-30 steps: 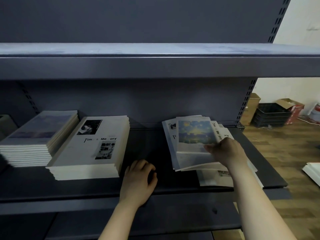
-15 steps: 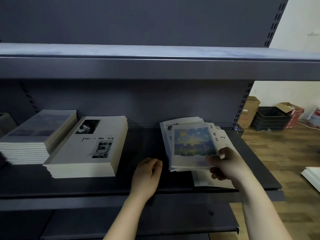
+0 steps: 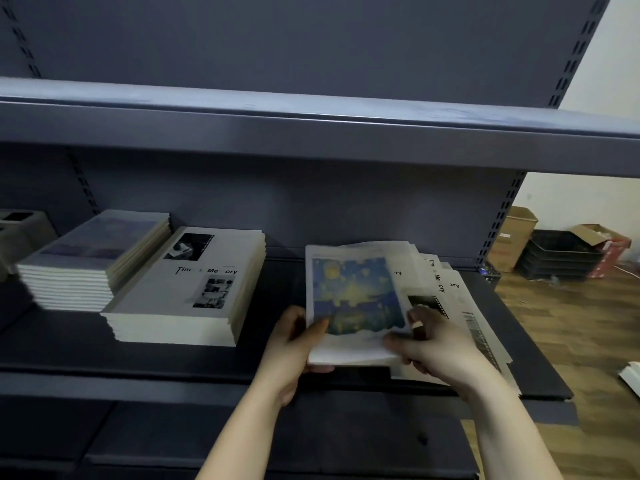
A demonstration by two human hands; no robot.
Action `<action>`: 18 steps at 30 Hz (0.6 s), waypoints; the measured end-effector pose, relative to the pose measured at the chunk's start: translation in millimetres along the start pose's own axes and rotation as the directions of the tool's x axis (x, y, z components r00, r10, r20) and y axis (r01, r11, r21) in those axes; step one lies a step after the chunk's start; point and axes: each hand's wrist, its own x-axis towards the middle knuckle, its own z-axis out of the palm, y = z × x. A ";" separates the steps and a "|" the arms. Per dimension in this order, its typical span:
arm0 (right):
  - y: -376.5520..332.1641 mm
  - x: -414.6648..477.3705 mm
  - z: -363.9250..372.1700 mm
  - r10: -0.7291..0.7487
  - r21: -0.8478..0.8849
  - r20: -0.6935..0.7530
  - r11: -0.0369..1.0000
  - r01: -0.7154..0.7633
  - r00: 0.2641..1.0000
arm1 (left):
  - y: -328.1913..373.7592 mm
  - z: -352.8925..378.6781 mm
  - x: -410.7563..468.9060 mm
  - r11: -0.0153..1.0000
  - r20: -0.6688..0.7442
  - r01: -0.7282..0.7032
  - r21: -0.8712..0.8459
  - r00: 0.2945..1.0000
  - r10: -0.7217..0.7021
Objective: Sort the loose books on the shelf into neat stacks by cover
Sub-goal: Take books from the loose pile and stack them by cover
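A book with a blue and yellow painted cover (image 3: 356,296) lies on top of the loose pile (image 3: 446,292) at the right of the dark shelf (image 3: 173,362). My left hand (image 3: 294,344) grips its left front corner, thumb on the cover. My right hand (image 3: 433,344) holds its right front edge with curled fingers. Under it, several white "Time & Memory" books fan out to the right. A neat stack of "Time & Memory" books (image 3: 194,289) stands at centre left. A stack with a pale purple cover (image 3: 93,258) stands further left.
An upper shelf board (image 3: 311,123) overhangs the work area. A lower shelf (image 3: 207,438) juts out below my arms. On the wooden floor at right stand cardboard boxes (image 3: 516,237) and black crates (image 3: 561,258). A grey object (image 3: 20,230) sits at the far left.
My left hand moved right from the bare shelf and took hold of the painted-cover book's left corner. My right hand shifted along its right front edge. The book slid slightly toward me.
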 end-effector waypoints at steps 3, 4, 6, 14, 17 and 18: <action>-8.0 3.4 10.8 -0.117 -0.116 -0.051 0.987 0.110 0.992 | 11.9 -19.4 -0.5 0.991 -0.009 -0.134 -0.020 0.991 0.134; -9.3 6.0 14.6 -0.131 -0.062 -0.057 0.990 0.127 0.990 | 16.8 -25.6 0.1 0.984 -0.008 -0.177 -0.027 0.984 0.177; -17.3 9.9 26.1 -0.119 0.038 -0.061 0.992 0.122 0.991 | 28.9 -39.9 0.8 0.969 -0.004 -0.243 -0.045 0.970 0.243; -77.4 23.4 105.3 -0.148 0.444 0.066 0.890 0.103 0.987 | 64.7 -128.2 7.4 0.944 -0.055 -0.329 -0.027 0.943 0.327; -107.6 32.1 141.6 -0.113 0.580 0.072 0.813 0.051 0.991 | 74.9 -173.4 8.7 0.948 -0.124 -0.317 -0.001 0.941 0.314; -115.6 34.2 152.3 -0.129 0.594 0.084 0.803 0.055 0.988 | 77.2 -186.1 8.7 0.950 -0.147 -0.311 0.009 0.940 0.309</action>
